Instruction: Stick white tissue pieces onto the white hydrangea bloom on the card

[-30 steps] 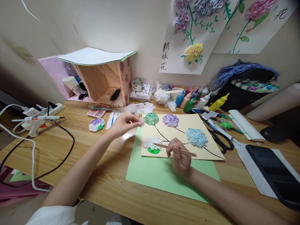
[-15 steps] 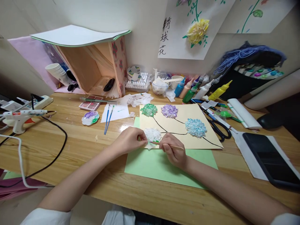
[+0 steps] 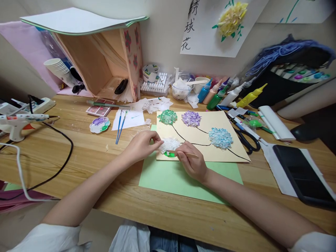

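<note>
My left hand [image 3: 144,145] is closed in a pinch, its thumb and forefinger at the left edge of a ruffled white paper flower [image 3: 170,144]. Whether a scrap of paper sits between those fingertips, I cannot make out. My right hand [image 3: 192,161] grips a thin wooden stick [image 3: 192,155], its tip end by the flower's lower right side. Just under the flower a wet green patch [image 3: 169,154] shows on the cream card [image 3: 183,134]. Green [image 3: 168,117], purple [image 3: 191,119] and blue [image 3: 220,138] ruffled flowers stand on the same card, with black drawn stems.
Beneath the card lies a green sheet [image 3: 183,182]. Two paintbrushes [image 3: 120,127] and a paint palette [image 3: 100,125] are at left, with a glue gun [image 3: 21,122] beyond. Scissors [image 3: 248,140] and a phone [image 3: 301,175] lie at right. Paint bottles [image 3: 216,99] stand behind.
The view has tilted down slightly. More of the green patch shows below the white flower, and the white scrap that hung over it is gone from there. Both hands stay beside the flower.
</note>
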Available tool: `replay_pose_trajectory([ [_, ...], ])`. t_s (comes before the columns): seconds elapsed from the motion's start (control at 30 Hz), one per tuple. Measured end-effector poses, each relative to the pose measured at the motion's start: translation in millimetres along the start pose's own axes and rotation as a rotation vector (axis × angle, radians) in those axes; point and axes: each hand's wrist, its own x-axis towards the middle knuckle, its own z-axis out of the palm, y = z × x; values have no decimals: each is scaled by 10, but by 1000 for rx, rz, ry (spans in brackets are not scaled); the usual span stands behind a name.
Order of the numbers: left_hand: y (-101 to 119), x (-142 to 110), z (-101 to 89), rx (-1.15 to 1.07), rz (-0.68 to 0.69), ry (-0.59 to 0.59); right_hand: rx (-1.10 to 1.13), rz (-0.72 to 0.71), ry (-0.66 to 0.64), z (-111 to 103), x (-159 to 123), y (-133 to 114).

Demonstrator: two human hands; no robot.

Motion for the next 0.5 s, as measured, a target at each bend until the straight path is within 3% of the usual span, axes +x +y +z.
replay_pose_trajectory([
  [0.13, -88, 62, 0, 10, -102, 69, -6, 61, -2, 21, 33, -14],
  [0.33, -190, 106, 51, -19, -148, 59, 15, 275, 29, 48, 107, -15],
  [0.5, -208, 112, 80, -30, -144, 64, 76, 220, 77, 37, 50, 14],
])
